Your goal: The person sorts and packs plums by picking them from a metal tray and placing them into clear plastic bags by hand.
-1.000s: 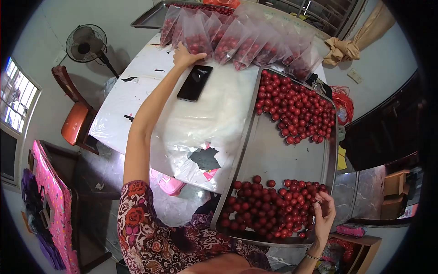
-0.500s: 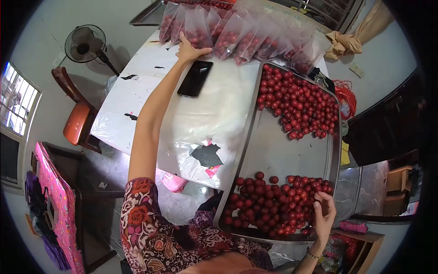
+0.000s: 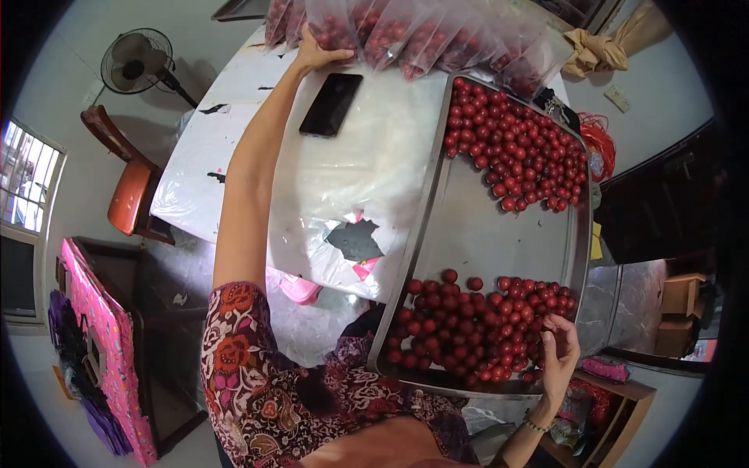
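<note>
My left hand [image 3: 318, 54] is stretched to the back of the table, thumb and fingers spread against a clear bag of red fruit [image 3: 331, 33] in a row of such bags. A black phone [image 3: 331, 105] lies just below it. At the right, my right hand [image 3: 559, 348] is at the near right corner of the metal tray [image 3: 468, 226], its fingers curled beside the near pile of red fruit [image 3: 460, 327]. Whether a fruit is between those fingertips is hidden. A second pile of red fruit [image 3: 519, 144] fills the tray's far end.
Clear plastic sheeting [image 3: 351, 179] covers the white table, with a torn dark patch [image 3: 355, 240] near its front edge. A fan [image 3: 136, 62] and a wooden chair [image 3: 129, 195] stand at the left. Red string [image 3: 597, 144] hangs beyond the tray's right side.
The view has tilted slightly, so the table and bags appear higher. My left hand remains at the bags and my right hand beside the near fruit pile, with little other change.
</note>
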